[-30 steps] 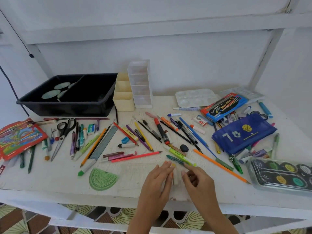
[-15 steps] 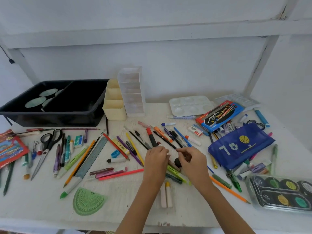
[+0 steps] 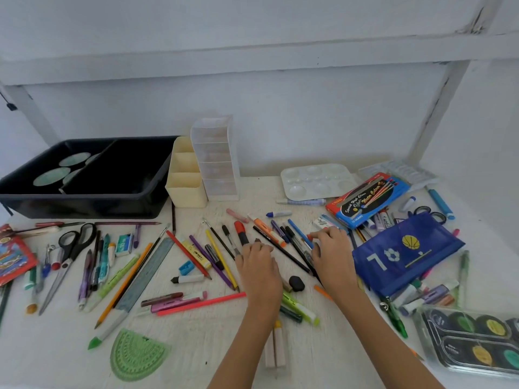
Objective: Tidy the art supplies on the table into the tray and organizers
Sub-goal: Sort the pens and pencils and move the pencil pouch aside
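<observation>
Loose pens, pencils and markers lie scattered across the white table (image 3: 196, 346). My left hand (image 3: 259, 272) is at the middle, its fingers curled round the lower end of a red and black marker (image 3: 240, 230). My right hand (image 3: 331, 254) lies beside it on a bunch of dark pens (image 3: 292, 242), fingers stretched out, fingertips touching a small orange-tipped stick. A black tray (image 3: 84, 204) stands at the back left. Next to it stand a cream organizer (image 3: 186, 195) and a clear organizer (image 3: 216, 164).
A blue pencil case (image 3: 407, 254), a coloured pencil box (image 3: 368, 197), a white palette (image 3: 317, 181) and a paint set (image 3: 471, 338) fill the right side. Scissors (image 3: 73, 245), a ruler and a green protractor (image 3: 137, 355) lie left. Two pale sticks (image 3: 275, 349) sit between my forearms.
Both hands have moved away from the table's front edge, leaving the two pale sticks there, and now reach farther back among the pens.
</observation>
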The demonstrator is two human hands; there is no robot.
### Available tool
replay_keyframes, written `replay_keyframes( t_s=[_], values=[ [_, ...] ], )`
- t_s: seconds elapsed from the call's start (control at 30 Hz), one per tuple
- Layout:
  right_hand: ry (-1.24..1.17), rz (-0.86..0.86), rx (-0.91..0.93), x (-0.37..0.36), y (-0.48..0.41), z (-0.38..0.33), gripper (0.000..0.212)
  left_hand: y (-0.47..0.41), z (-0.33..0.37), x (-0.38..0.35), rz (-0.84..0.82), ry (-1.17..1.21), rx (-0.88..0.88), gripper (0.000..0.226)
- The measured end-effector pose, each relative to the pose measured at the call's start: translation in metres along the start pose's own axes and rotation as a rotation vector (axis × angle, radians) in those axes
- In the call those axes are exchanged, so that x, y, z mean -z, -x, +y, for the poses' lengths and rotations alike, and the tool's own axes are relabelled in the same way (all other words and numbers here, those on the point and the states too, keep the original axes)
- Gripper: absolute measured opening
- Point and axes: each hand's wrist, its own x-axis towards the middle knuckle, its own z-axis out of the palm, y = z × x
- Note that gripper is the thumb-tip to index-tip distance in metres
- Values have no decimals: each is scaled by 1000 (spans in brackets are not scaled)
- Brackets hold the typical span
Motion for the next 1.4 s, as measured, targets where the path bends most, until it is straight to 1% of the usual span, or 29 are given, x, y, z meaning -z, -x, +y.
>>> replay_keyframes(
  t_s=[0.1, 0.17, 0.2, 0.27, 0.33, 0.4, 0.47, 0.57, 0.67, 0.77, 0.83, 0.97, 1.03, 1.1, 1.17, 1.23, 1.33, 1.4],
  values=[
    [90, -50, -29, -3, -5, 1, 29, 0, 0, -3, 36, 17, -85, 37],
    [96, -48, -55, -5, -6, 2, 31, 1, 2, 1, -43, 87, -23, 36],
    [93, -34, -62, -5, -6, 2, 31, 1, 2, 1, -62, 86, 11, 37],
    [69, -27, -73, -5, -6, 2, 31, -1, 1, 2, -83, 37, 14, 39],
    [6, -19, -87, -3, -6, 1, 30, -5, 1, 3, -92, 74, 16, 41],
    [-136, 22, -97, 0, -4, -1, 26, -6, -1, 5, -61, 211, 36, 41],
    [-326, 75, -114, 3, 0, -4, 23, -5, -5, 7, 17, 348, 53, 37],
    [-582, 114, -192, 15, 11, -12, 20, 2, -8, 17, 131, 463, 74, 39],
    [-765, 40, -292, 30, 27, -23, 22, 11, -9, 33, 166, 611, 127, 37],
    [-988, -34, -375, 40, 46, -32, 26, 26, -13, 50, 210, 694, 164, 32],
    [-1122, -73, -404, 44, 60, -36, 27, 38, -18, 59, 221, 778, 216, 29],
    [-1249, -175, -412, 43, 87, -43, 19, 62, -31, 73, 218, 934, 331, 18],
    [-1336, -230, -440, 42, 100, -47, 20, 75, -35, 80, 206, 988, 371, 10],
    [-1326, -246, -421, 41, 112, -52, 22, 86, -37, 86, 189, 1039, 386, 7],
    [-1286, -221, -392, 39, 121, -56, 24, 96, -40, 91, 178, 1063, 394, 7],
    [-1289, -198, -413, 37, 130, -60, 27, 106, -43, 93, 167, 1070, 387, 6],
    [-1229, -157, -420, 36, 141, -64, 20, 118, -50, 92, 153, 1052, 395, 7],
    [-1121, -119, -339, 34, 149, -64, 18, 124, -55, 91, 149, 1075, 426, 6]
  ],
)
